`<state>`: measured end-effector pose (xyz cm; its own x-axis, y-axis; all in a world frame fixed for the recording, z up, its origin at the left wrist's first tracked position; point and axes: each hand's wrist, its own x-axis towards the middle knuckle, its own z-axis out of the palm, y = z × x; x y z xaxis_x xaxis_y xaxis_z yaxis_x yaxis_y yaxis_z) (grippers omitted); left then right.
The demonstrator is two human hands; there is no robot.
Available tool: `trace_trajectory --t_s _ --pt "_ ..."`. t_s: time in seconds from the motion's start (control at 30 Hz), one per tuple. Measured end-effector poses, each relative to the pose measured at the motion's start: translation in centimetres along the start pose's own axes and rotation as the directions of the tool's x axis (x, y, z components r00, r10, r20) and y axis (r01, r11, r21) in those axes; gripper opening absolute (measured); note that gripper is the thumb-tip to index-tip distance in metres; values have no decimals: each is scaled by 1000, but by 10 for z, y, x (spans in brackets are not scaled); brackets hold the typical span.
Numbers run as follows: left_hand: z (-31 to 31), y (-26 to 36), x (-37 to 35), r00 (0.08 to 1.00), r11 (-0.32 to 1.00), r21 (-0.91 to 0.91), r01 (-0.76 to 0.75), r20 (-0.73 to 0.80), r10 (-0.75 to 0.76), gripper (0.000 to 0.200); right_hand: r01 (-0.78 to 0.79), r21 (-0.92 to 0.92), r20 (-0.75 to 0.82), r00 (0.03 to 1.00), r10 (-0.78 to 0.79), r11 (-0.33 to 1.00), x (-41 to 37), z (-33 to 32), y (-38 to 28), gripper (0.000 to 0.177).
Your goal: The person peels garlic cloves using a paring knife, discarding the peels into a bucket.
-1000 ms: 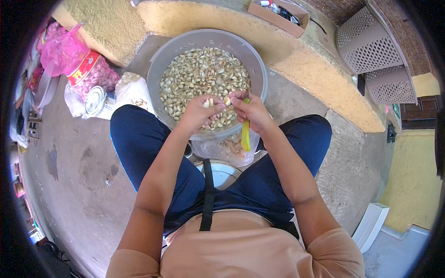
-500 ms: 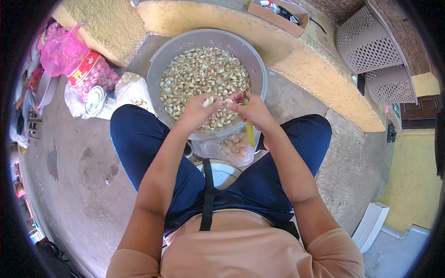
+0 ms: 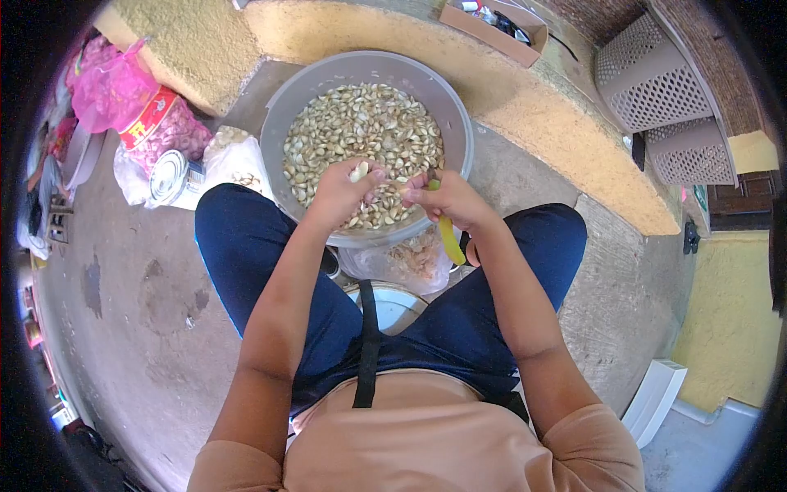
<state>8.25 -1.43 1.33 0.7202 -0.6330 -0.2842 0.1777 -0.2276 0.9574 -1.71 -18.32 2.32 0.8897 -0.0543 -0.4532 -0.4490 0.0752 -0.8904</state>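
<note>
Over the near side of a grey tub [image 3: 283, 98] I hold both hands close together. The tub is full of garlic cloves [image 3: 361, 123], many pale, some still brownish. My left hand [image 3: 344, 193] is closed, with a whitish garlic clove [image 3: 359, 171] showing at its thumb side. In my right hand [image 3: 456, 201] is a small knife with a yellow handle [image 3: 450, 242], which sticks out below my fingers toward me. A small piece between the right thumb and fingertips is too blurred to name.
A clear plastic bag [image 3: 410, 261] of papery peelings lies between my feet. At the left stand a white sack [image 3: 238, 168], a tin can [image 3: 170, 179] and a pink net bag [image 3: 168, 135]. A low yellow wall [image 3: 541, 127] curves behind the tub, with a cardboard box [image 3: 492, 34] on it.
My left hand has shifted slightly left and up, and the gap between the hands has widened. The yellow knife handle has swung a little to the right and down.
</note>
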Motion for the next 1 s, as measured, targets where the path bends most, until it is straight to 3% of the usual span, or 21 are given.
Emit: trace_trajectory --t_s 0.13,0.23,0.33,0.43,0.5,0.67,0.73,0.8,0.93,1.0 --pt "-3 1 2 996 999 13 48 -79 -47 15 -8 109 56 998 2 994 0 -3 0 31" --pt "-3 -4 3 993 999 -16 36 -114 -38 15 -12 56 38 999 10 998 -1 -11 -2 29" --pt "-1 -22 10 993 992 81 94 -78 -88 17 11 121 -34 999 -7 993 -3 -21 -4 26" --pt "23 -35 7 999 948 317 22 35 -35 19 44 130 -63 997 -36 991 -2 -27 -6 25" --pt "40 -41 7 953 873 471 127 185 -239 22 18 48 -96 995 -13 999 -4 -24 -10 25" --pt "71 -107 5 913 789 561 -251 409 0 27 45 -8 -86 995 -46 999 2 -22 0 23" --pt "73 -112 4 881 702 633 -325 472 -18 26 44 -44 -79 996 -48 998 3 -23 1 21" --pt "74 -115 4 858 588 731 -347 501 -116 25 -10 -219 -98 995 -12 976 2 -22 -2 21" --pt "69 -129 12 838 586 720 -371 532 -124 25 -106 -491 -199 980 6 865 13 -28 12 27" --pt "65 -115 8 850 612 707 -355 517 -104 24 -150 -674 -240 971 -23 723 35 -43 43 28"
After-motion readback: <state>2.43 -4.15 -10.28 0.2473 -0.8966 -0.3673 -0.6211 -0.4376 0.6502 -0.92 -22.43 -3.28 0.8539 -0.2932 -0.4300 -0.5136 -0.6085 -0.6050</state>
